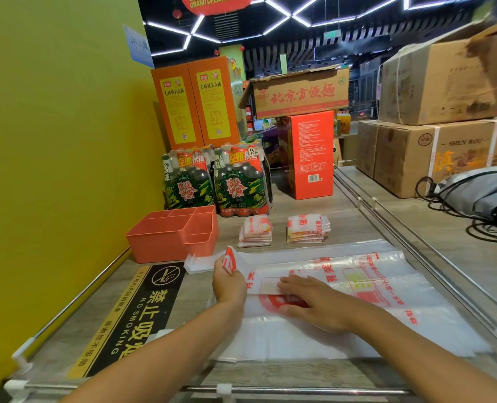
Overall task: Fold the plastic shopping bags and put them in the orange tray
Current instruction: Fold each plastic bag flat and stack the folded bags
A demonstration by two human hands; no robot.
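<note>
While the right hand (314, 303) presses flat-fingered on the translucent red-printed plastic bag (343, 286) lying lengthwise left-to-right at lower centre, its left end is pinched by the left hand (229, 282), nearer the orange plastic tray (160, 242) at centre left.

Bright, even light on the near counter (299, 205); shadows soft and faint. White strip lights (273, 13) in hexagon lines glow against a dark far ceiling, slightly blown out. Mild sheen on the plastic bag (386, 286). Strong wide-angle bending toward the edges. Far right cardboard boxes (445, 82) smeared with blur; centre sharp; the far shop dim.
</note>
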